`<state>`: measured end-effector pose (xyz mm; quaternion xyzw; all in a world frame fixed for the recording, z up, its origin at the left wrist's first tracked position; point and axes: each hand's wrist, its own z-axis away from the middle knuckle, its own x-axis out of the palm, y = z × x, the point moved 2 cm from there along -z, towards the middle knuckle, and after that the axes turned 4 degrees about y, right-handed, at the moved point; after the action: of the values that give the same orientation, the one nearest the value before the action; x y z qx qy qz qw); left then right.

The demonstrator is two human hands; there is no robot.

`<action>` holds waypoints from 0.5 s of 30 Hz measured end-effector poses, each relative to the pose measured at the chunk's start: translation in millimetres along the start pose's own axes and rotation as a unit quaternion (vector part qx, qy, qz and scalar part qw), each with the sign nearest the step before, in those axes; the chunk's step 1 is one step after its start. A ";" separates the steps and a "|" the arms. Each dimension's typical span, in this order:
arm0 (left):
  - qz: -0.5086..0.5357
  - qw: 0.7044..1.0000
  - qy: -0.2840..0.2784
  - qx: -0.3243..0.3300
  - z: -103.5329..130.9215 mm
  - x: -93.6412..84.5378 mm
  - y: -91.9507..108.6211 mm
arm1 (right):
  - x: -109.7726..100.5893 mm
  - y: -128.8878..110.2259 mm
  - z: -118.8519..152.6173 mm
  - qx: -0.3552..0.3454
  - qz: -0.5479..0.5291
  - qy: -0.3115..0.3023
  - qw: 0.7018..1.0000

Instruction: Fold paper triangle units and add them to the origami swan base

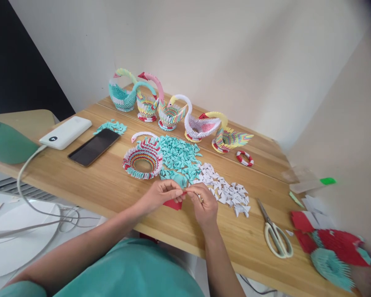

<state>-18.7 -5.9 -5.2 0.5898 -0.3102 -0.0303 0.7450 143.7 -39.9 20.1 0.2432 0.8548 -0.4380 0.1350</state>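
Pale walls (235,62) meet behind a wooden surface (111,185), where the left hand (161,195) and right hand (205,204) pinch a small red paper piece (184,192) between fingertips, above red paper (173,205) and near loose turquoise pieces (179,154).

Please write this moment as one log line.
left hand: pinching red paper piece | right hand: pinching same piece | scissors: on table

Red on paper scrap (184,193) and paper sheets (173,205). Turquoise throughout one triangle pile (179,153), white throughout adjoining pile (231,193). Ringed bands of red, white and turquoise on bowl (144,150). Brown grain along tabletop (235,235).
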 end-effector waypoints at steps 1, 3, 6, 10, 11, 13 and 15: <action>0.013 1.000 0.008 -0.002 -0.8 0.1 -0.4 | -0.6 1.0 0.3 -0.003 -0.001 0.010 1.000; 0.039 0.999 0.025 -0.003 -2.0 0.2 -1.3 | -1.9 2.2 1.0 -0.019 0.003 0.029 0.999; 0.064 0.997 0.042 0.003 -3.3 1.1 -2.1 | -3.1 1.1 1.2 -0.058 0.026 0.049 0.997; 0.075 0.995 0.062 0.002 -4.6 2.8 -3.1 | -2.5 -2.2 -0.8 -0.089 0.055 0.071 0.992; 0.076 0.995 0.067 0.000 -4.9 3.3 -3.3 | -2.1 -2.8 -1.5 -0.095 0.059 0.073 0.991; 0.073 0.994 0.077 0.000 -5.4 4.0 -3.0 | -1.3 -3.3 -2.5 -0.107 0.068 0.067 0.990; 0.058 0.995 0.084 0.002 -5.8 4.5 -2.0 | -0.7 -3.1 -2.7 -0.119 0.082 0.054 0.988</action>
<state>-11.5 -3.3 -5.7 0.5733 -0.2798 0.0633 0.7675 142.6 -39.5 24.1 0.3182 0.8840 -0.3072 0.1516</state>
